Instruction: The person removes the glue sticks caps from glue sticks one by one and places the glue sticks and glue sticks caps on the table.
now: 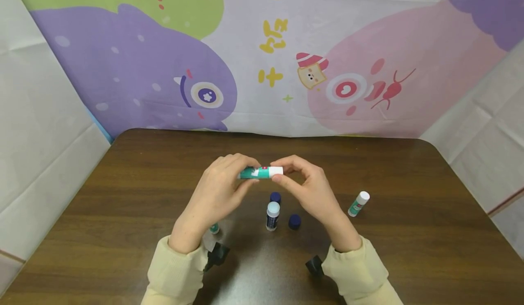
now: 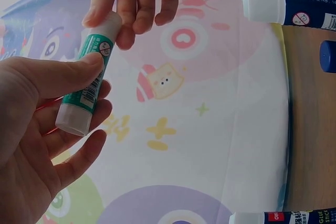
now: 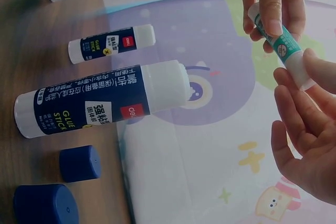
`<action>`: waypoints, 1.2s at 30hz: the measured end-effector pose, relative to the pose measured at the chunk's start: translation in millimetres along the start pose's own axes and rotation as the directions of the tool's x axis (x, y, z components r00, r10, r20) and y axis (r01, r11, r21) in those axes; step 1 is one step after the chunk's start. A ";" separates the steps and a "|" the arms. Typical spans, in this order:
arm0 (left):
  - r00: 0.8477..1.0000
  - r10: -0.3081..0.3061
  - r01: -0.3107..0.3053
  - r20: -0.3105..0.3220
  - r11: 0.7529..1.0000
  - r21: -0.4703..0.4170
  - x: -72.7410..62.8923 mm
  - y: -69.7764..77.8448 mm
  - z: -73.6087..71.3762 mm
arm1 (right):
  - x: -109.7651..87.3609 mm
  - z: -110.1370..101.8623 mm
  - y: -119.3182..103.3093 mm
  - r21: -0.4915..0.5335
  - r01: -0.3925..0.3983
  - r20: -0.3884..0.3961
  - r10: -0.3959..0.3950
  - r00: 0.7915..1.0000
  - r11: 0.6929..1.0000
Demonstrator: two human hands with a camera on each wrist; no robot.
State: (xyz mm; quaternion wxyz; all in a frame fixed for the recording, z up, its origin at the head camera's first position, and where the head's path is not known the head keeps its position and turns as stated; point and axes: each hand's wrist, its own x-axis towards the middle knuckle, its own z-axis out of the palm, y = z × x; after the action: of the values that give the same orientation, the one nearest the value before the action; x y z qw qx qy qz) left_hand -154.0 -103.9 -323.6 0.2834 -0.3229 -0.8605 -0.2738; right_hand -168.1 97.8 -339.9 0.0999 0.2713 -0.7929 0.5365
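A green glue stick (image 1: 257,173) with white ends is held level between both hands above the table. My left hand (image 1: 219,187) grips its green barrel between thumb and fingers. At the other end, my right hand (image 1: 309,187) pinches the white cap (image 1: 276,171). The left wrist view shows the barrel's barcode side and the left thumb lying along it. Below the hands, a large navy glue stick (image 1: 272,218) stands with its pale glue end uncovered. Two blue caps (image 3: 80,163) are close by, and a smaller navy glue stick (image 3: 111,43) stands beside the large one.
Another green glue stick (image 1: 358,204) with a white cap stands to the right on the brown table (image 1: 393,173). One more green stick (image 1: 214,228) is partly hidden by my left wrist. A printed cartoon cloth (image 1: 262,109) hangs behind the table.
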 end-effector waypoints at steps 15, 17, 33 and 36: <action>1.000 -0.006 0.006 -0.005 1.000 0.001 -0.3 0.9 0.5 | -0.4 -0.6 -0.6 -0.013 -0.003 -0.001 0.003 1.000 1.000; 1.000 -0.006 0.006 -0.005 1.000 0.002 -0.2 1.0 0.4 | -0.4 -0.6 -0.9 -0.014 0.001 0.000 -0.001 1.000 1.000; 1.000 -0.021 0.021 0.008 1.000 -0.001 0.6 1.1 -0.2 | -0.3 -1.7 -2.2 -0.036 0.019 0.011 -0.019 1.000 0.999; 1.000 -0.023 0.023 0.009 1.000 -0.004 0.5 1.0 -0.1 | -0.1 -2.4 -2.0 -0.038 0.021 0.013 -0.020 1.000 0.999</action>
State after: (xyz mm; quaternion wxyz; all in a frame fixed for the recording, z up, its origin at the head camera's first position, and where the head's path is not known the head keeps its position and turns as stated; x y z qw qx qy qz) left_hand -153.5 -103.1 -322.8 0.2757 -0.3150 -0.8648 -0.2774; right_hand -167.2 99.5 -337.4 0.1055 0.2808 -0.8006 0.5187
